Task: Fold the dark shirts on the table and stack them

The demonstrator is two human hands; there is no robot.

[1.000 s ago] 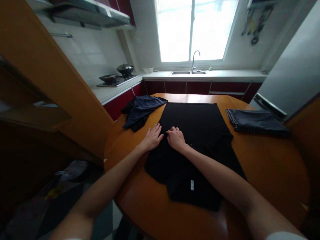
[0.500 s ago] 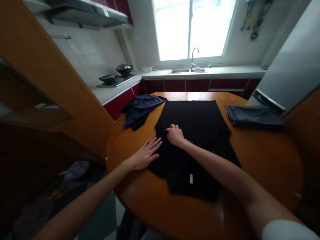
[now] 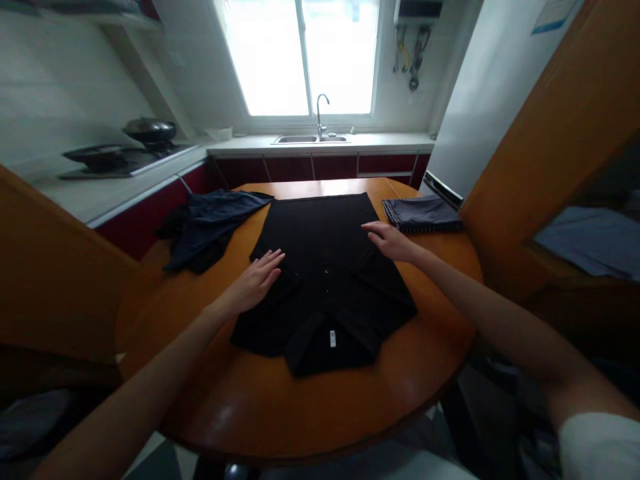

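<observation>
A black polo shirt (image 3: 320, 247) lies spread on the round wooden table (image 3: 320, 413), its collar toward me and its hem toward the window. Small buttons run down its middle, and a white label (image 3: 333, 339) shows inside the collar. My left hand (image 3: 257, 280) rests palm down with fingers stretched over the shirt's left side, near the sleeve. Over the right edge of the shirt is my right hand (image 3: 387, 240), its fingers extended and holding nothing. Whether that hand touches the cloth I cannot tell.
Crumpled dark blue and black clothes (image 3: 210, 227) lie at the table's left. Folded dark jeans (image 3: 423, 213) sit at the back right. Beyond the table are a counter with a sink (image 3: 310, 139), a stove with pans (image 3: 150, 130) and a fridge (image 3: 455, 120).
My right hand has left the shirt's left side for its right edge, and its fingers have opened. The left hand stays flat on the left side. The view has swung right.
</observation>
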